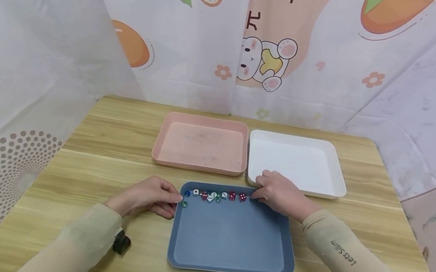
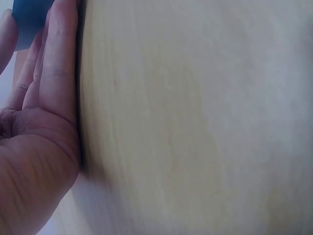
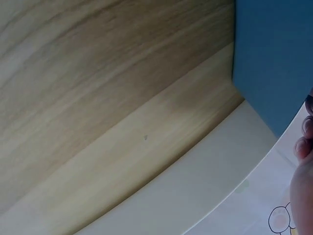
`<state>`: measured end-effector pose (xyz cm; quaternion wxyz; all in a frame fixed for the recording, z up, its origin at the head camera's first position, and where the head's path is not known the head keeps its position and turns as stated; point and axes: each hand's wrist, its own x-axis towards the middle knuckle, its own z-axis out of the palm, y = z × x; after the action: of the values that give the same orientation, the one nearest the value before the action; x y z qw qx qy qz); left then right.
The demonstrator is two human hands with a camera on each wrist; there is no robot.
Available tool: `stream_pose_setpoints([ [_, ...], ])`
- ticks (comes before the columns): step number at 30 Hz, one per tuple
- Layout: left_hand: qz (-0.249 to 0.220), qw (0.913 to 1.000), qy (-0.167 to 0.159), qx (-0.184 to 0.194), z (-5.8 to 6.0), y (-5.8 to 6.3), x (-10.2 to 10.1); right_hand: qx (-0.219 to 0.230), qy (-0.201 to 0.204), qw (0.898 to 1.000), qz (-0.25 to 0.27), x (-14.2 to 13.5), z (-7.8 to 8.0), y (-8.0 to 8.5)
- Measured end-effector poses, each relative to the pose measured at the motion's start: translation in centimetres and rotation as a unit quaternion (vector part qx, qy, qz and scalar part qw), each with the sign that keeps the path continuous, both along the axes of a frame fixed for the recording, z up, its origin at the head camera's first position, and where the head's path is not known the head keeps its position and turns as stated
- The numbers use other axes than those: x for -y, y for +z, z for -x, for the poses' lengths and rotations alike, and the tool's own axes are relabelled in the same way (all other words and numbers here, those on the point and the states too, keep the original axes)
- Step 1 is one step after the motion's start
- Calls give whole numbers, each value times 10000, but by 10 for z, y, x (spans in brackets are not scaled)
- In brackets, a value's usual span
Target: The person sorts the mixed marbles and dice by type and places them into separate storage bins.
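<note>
A blue-grey tray (image 1: 232, 237) lies on the table, with red and white dice (image 1: 232, 196) and a few green and blue glass marbles (image 1: 184, 204) gathered along its far edge and far left corner. My left hand (image 1: 151, 196) holds the tray's left rim near that corner, thumb over the edge and fingers outside; the left wrist view shows the fingers (image 2: 58, 63) beside the tray wall. At the far right part of the tray is my right hand (image 1: 279, 194), fingertips bent down just inside the far rim, right of the red dice. Whether they pinch anything is hidden.
Behind the blue tray stand a pink tray (image 1: 201, 147) and a white tray (image 1: 295, 159), side by side. My right hand overlaps the white tray's near edge. A printed cloth (image 1: 194, 66) hangs behind the wooden table (image 1: 116, 139). A small black object (image 1: 121, 242) is by my left wrist.
</note>
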<state>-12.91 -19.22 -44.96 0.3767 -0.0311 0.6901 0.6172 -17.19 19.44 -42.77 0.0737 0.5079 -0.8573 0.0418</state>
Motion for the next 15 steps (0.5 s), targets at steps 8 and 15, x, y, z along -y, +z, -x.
stream_pose_setpoints([
  [8, -25, 10000, -3, 6, 1, 0, 0, 24, 68, 10000, 43, 0, 1, 0],
  [15, -47, 10000, -23, 23, 0, 0, 0, 280, 133, 9993, 198, -2, 2, 2],
])
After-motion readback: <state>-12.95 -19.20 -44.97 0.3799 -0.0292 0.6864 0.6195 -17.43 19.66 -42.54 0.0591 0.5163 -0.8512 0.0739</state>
